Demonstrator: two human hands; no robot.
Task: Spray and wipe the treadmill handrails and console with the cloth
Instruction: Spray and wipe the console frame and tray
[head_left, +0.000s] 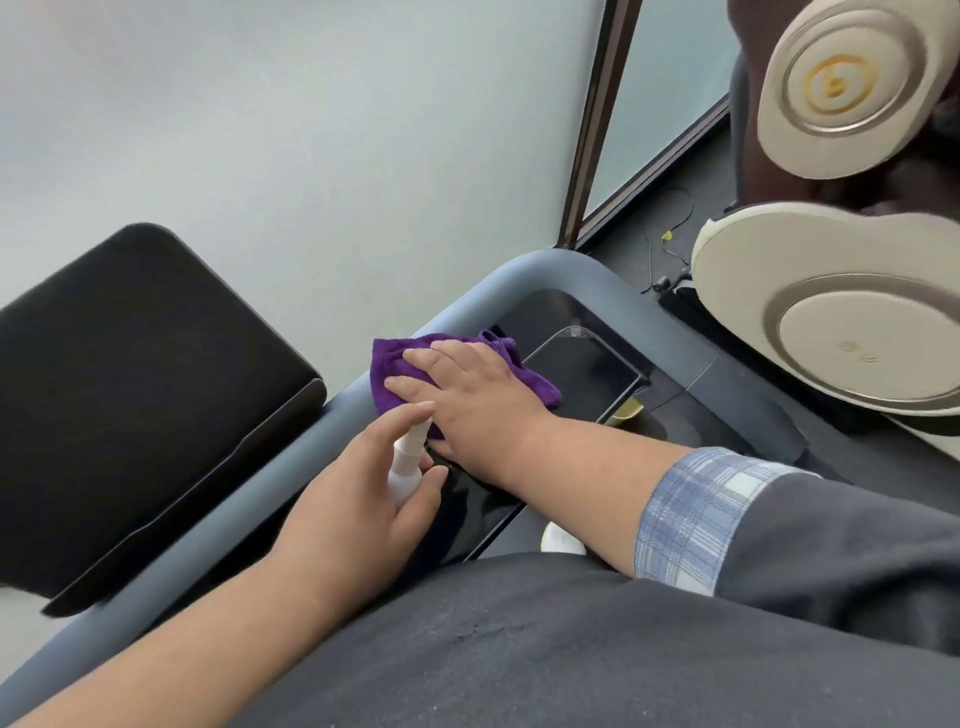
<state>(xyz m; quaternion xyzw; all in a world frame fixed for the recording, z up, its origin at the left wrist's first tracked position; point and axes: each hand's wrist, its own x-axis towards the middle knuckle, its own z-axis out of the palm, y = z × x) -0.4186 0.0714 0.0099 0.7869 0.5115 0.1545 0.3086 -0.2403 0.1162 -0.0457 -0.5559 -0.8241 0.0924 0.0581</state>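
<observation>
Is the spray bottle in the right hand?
No, the left hand grips the white spray bottle, while the right hand presses the purple cloth flat on the grey handrail.

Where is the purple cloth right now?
In the head view, the purple cloth lies mid-frame on the grey handrail, pressed flat under the right hand, just beyond the white spray bottle gripped by the left hand.
</observation>
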